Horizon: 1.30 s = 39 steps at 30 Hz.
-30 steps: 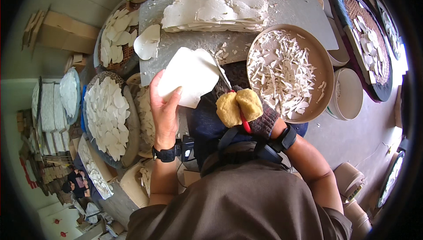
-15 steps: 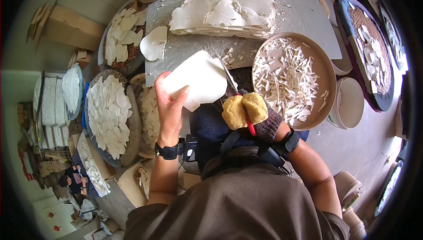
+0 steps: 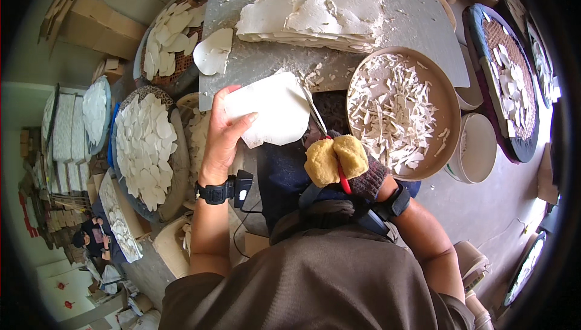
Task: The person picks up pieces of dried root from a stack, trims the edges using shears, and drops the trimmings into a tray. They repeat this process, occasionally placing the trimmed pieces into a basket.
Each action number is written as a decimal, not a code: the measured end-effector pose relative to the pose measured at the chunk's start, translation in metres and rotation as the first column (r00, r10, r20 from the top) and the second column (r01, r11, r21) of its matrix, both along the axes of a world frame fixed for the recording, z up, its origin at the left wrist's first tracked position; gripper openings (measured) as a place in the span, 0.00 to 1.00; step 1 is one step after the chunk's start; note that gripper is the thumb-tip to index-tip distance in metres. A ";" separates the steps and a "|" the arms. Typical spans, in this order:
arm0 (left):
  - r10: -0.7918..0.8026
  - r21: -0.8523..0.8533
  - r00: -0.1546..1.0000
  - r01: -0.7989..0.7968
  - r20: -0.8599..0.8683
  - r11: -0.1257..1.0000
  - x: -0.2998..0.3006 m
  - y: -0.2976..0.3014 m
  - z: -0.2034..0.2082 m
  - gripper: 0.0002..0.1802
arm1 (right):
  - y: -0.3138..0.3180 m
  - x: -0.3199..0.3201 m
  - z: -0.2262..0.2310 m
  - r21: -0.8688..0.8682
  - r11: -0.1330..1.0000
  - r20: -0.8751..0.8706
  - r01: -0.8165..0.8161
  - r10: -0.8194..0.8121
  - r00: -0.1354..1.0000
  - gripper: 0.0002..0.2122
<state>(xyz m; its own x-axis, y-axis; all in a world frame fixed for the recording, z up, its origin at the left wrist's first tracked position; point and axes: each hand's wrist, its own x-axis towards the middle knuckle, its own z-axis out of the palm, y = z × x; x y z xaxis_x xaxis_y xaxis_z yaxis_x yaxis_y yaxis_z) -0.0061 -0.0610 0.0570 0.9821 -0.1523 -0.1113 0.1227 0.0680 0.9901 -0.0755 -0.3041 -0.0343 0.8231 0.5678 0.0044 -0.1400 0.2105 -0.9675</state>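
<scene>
Flat basket [image 3: 177, 166] at left piled with white pieces. Left hand [image 3: 223, 142] clamped on white flat sheet [image 3: 269, 111], centre. Right hand [image 3: 339, 163], gloved, closed around scissors [image 3: 315, 115]. Round tray [image 3: 445, 106] right, full of white trimmings.

The scene is seen through a single wide fisheye view, worn on the head and aimed almost straight down over the person's own chest and forearms. The grey slab table [image 3: 387, 33] is placed in the upper middle of the picture, near the lens, with its straight edges bent toward the rim. Baskets and the floor around the table are pushed to the dark circular border.
</scene>
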 end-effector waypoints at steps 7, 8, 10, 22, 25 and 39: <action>0.199 -0.051 0.977 -0.195 0.076 0.979 -0.015 -0.021 -0.009 0.36 | 0.004 0.002 0.009 0.575 0.812 -0.451 0.097 0.216 0.866 0.13; 0.185 -0.063 0.981 -0.181 0.054 0.981 -0.014 -0.022 -0.006 0.36 | 0.004 0.003 0.005 0.445 0.895 -0.383 0.030 0.160 0.910 0.13; 0.172 -0.075 0.985 -0.169 0.032 0.983 -0.011 -0.021 -0.004 0.35 | 0.005 0.004 0.011 0.442 0.897 -0.355 0.032 0.142 0.924 0.14; 0.079 -0.068 0.997 -0.080 -0.010 0.994 -0.009 -0.019 -0.004 0.33 | 0.002 -0.001 0.022 0.173 0.984 -0.100 0.030 -0.013 0.995 0.14; 0.056 -0.065 0.998 -0.056 0.000 0.996 -0.009 -0.018 -0.003 0.33 | 0.000 -0.003 0.018 0.120 0.993 0.009 0.004 -0.005 1.000 0.16; 0.011 -0.095 0.998 -0.016 -0.060 0.995 -0.008 -0.018 0.005 0.34 | 0.011 0.004 0.007 0.163 0.980 0.132 0.113 -0.135 0.982 0.14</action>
